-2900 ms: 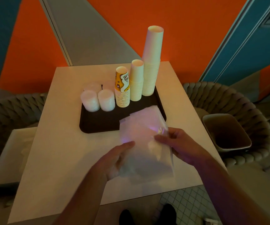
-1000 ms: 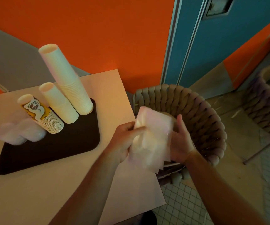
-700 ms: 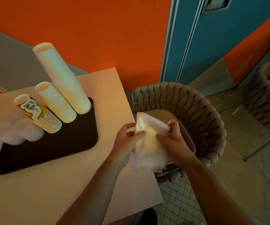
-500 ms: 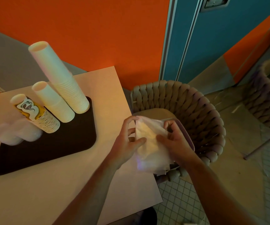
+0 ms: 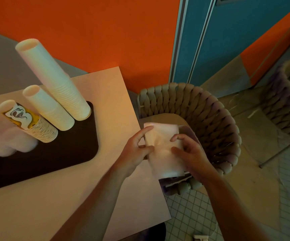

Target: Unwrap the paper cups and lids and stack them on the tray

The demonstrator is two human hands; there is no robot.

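A crumpled clear plastic wrapper (image 5: 161,150) hangs beyond the table's right edge, over a small bin (image 5: 191,134) that stands on a woven chair. My left hand (image 5: 137,150) pinches its left side and my right hand (image 5: 187,150) grips its right side. On the dark tray (image 5: 57,153) stand a tall stack of plain paper cups (image 5: 53,80), a shorter plain stack (image 5: 48,108) and a printed yellow stack (image 5: 29,122). White lid stacks (image 5: 6,141) sit blurred at the tray's left end.
The pale square table (image 5: 71,197) carries the tray. The woven rope chair (image 5: 201,115) stands close against its right side, and a second one (image 5: 283,101) is further right. Tiled floor shows below. An orange wall and a blue door panel are behind.
I turned right from the table, carrying the wrapper from above the tabletop to over the bin on the chair. Both hands have been crumpling it smaller and lowering it slightly.
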